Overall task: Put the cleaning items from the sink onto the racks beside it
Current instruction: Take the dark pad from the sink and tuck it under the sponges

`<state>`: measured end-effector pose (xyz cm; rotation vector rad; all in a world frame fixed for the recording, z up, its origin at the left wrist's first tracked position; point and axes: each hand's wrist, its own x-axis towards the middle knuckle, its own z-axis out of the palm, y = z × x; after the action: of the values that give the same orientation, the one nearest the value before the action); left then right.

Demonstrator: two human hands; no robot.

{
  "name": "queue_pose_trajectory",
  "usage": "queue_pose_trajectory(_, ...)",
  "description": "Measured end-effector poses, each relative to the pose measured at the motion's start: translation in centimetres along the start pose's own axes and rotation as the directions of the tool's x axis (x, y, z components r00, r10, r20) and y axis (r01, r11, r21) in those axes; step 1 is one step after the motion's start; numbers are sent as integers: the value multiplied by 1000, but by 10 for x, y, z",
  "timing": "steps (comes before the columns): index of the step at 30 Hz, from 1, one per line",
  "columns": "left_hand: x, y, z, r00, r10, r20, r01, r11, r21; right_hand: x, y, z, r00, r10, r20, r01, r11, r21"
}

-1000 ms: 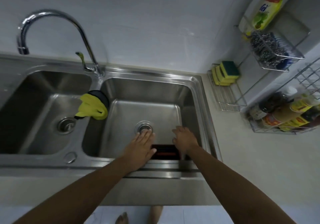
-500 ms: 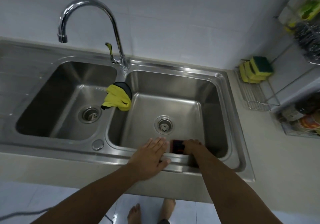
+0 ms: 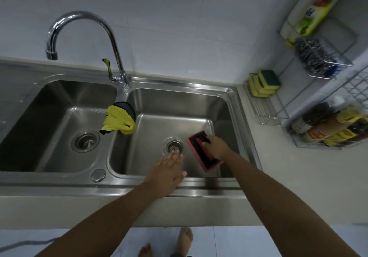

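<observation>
My right hand (image 3: 216, 147) grips a red and black scrub brush (image 3: 201, 151) by its handle, holding it tilted above the floor of the right sink basin (image 3: 179, 101). Flat, fingers together, my left hand (image 3: 169, 169) lies over the basin's front rim beside the drain (image 3: 173, 147) and holds nothing. A yellow cloth (image 3: 117, 120) with a black pad (image 3: 125, 106) behind it hangs over the divider between the two basins. Right of the sink stands a low wire rack (image 3: 266, 109) that holds yellow and green sponges (image 3: 265, 82).
A tall chrome tap (image 3: 111, 35) arches over the left basin (image 3: 49, 105). On the right wall, an upper wire rack (image 3: 326, 65) carries steel scourers and a dish soap bottle (image 3: 316, 14). A lower basket (image 3: 326, 129) holds several bottles. Pale countertop (image 3: 298, 177) lies right of the sink.
My right hand has lifted the red brush up from the basin's front wall and raised it toward the middle. The left hand stays on the front rim.
</observation>
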<state>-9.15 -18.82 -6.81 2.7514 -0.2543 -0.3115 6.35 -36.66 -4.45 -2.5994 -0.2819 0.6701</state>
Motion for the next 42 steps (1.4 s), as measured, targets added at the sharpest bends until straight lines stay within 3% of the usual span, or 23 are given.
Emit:
queue_pose_trajectory(8,78,25,-15,999,-2,-44,1,1000,-30,7,5,-113,962,61,-267,29,947,320)
queue_pose_trajectory(12,131,58,-25,999,38,-18,-38,999,-25,14,26,-177,880,119,-461,15,961,276)
queue_pose_trajectory(16,188,95,-22,996,73,-59,-75,996,-47,34,68,-228,802,226,-554,-115,967,228)
queue_pose_trajectory(22,251,141,-4,994,86,-73,-94,990,-108,71,126,-258,845,290,-449,-229,955,187)
queue_pose_trajectory(28,284,164,25,993,-77,-84,57,974,-221,105,147,-241,882,300,-364,-206,939,276)
queue_pose_trajectory(35,293,152,47,967,-143,-210,91,966,-242,123,155,-230,850,313,-425,-123,901,417)
queue_pose_trajectory(42,292,151,48,964,-142,-225,79,961,-265,116,156,-207,840,317,-442,-70,869,490)
